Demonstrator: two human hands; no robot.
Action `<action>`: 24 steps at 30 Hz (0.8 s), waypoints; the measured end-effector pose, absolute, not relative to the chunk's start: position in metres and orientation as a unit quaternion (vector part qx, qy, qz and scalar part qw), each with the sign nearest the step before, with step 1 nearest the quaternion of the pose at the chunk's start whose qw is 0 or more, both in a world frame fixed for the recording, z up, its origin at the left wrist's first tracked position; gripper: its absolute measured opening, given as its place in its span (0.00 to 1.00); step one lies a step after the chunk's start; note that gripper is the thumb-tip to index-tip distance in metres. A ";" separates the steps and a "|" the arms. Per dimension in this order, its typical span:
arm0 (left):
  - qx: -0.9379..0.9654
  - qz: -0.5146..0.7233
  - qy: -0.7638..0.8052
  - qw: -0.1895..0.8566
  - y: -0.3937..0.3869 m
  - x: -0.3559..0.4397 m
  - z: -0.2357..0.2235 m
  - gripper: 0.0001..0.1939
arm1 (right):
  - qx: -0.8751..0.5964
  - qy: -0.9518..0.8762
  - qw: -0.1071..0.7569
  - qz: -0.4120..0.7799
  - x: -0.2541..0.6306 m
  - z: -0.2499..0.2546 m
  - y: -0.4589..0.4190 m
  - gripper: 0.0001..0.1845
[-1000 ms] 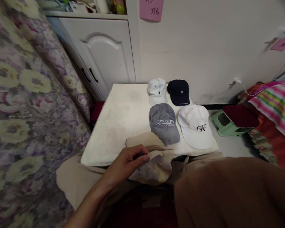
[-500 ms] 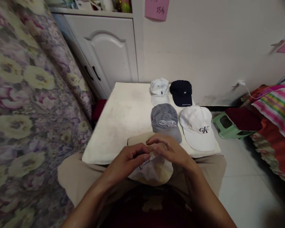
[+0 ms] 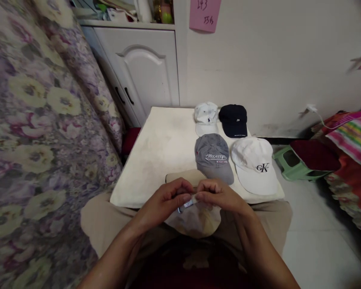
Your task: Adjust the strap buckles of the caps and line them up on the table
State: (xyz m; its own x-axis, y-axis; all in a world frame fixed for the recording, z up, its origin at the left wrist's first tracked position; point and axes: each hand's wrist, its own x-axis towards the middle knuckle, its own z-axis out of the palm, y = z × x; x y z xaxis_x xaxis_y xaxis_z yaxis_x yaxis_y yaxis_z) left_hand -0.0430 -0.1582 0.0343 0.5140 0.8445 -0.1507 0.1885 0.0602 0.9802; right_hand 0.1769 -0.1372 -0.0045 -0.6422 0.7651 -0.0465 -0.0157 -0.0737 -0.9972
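Observation:
A beige baseball cap (image 3: 195, 222) rests at the near edge of the table, over my lap, with its brim (image 3: 185, 176) pointing away from me. My left hand (image 3: 173, 196) pinches the cap's band from the left, beside a small pale label (image 3: 189, 202). From the right, my right hand (image 3: 216, 194) pinches the same band, its fingertips close to those of the left. Just beyond them lie a grey cap (image 3: 213, 156) with white lettering and a white cap (image 3: 254, 164) marked CK. The fingers hide part of the beige cap's edge.
Farther back on the cream-covered table (image 3: 165, 140) sit a small white cap (image 3: 206, 116) and a navy cap (image 3: 233, 120). A floral curtain (image 3: 48, 140) hangs at left, a white cabinet (image 3: 144, 68) stands behind, and a green stool (image 3: 291, 160) is at right.
My right hand's fingers have come down and closed in a pinch on the cap's band; they were stretched over it before. The whole view has shifted slightly.

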 end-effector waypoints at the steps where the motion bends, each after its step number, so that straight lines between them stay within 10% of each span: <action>1: 0.639 0.275 0.421 0.582 -0.158 -0.045 0.036 0.11 | -0.309 -0.609 0.295 0.668 0.177 -0.004 -0.138 0.15; 24: 0.617 0.281 0.451 0.581 -0.160 -0.057 0.032 0.15 | -0.324 -0.581 0.306 0.681 0.176 -0.006 -0.135 0.18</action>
